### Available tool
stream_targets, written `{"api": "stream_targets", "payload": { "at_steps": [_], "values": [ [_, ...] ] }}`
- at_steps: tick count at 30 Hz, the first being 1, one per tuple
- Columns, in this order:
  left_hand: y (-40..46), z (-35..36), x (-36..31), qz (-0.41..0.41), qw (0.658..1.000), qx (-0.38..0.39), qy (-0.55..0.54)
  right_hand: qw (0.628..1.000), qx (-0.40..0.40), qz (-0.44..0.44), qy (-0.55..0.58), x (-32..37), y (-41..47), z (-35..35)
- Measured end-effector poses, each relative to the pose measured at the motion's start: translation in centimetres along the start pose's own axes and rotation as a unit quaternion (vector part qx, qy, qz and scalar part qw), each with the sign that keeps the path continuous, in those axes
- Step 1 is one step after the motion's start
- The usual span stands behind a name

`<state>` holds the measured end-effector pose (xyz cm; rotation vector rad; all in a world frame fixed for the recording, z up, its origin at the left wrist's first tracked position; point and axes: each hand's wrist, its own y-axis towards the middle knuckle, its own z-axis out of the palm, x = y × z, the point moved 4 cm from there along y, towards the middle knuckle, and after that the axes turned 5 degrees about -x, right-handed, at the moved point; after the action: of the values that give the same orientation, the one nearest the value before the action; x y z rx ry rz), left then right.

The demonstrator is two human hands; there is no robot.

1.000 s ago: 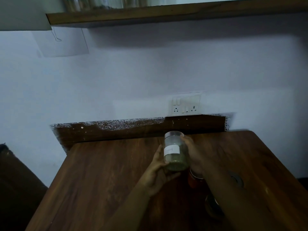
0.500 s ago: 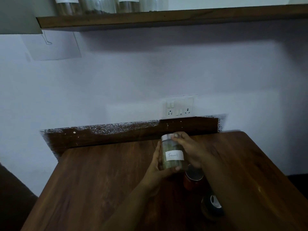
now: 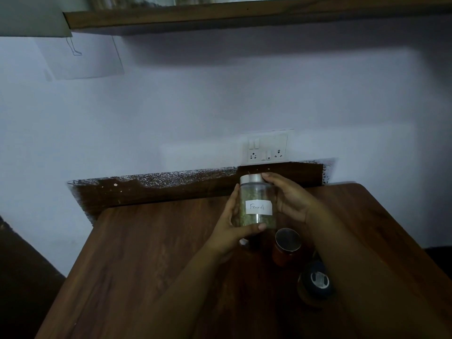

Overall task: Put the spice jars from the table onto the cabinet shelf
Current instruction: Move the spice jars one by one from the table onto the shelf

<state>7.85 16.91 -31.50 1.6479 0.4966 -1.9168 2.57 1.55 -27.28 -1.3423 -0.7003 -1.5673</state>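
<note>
While upright above the table (image 3: 151, 253), fennel jar (image 3: 256, 204) between both hands (image 3: 234, 223).

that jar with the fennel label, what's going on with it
A person holds the fennel jar upright above the table, left hand cupping its base and side, right hand by the lid. A red jar and a dark jar wait on the table; the shelf is overhead.
</note>
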Motion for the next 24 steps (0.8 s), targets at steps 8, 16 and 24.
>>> {"api": "stream_targets", "payload": {
  "at_steps": [8,16,24],
  "values": [
    [0.3,-0.1,0.0,0.002,1.0,-0.002,0.005,1.0,-0.02,-0.003,0.003,-0.1,0.0,-0.1],
    [0.6,0.4,-0.9,-0.006,0.998,-0.037,0.042,0.989,-0.072,-0.013,-0.13,1.0,-0.8,0.6],
    [2.5,2.6,-10.3,0.147,0.976,-0.04,0.159,0.986,-0.052,-0.116,-0.105,10.3,-2.9,1.5]
  ]
}}
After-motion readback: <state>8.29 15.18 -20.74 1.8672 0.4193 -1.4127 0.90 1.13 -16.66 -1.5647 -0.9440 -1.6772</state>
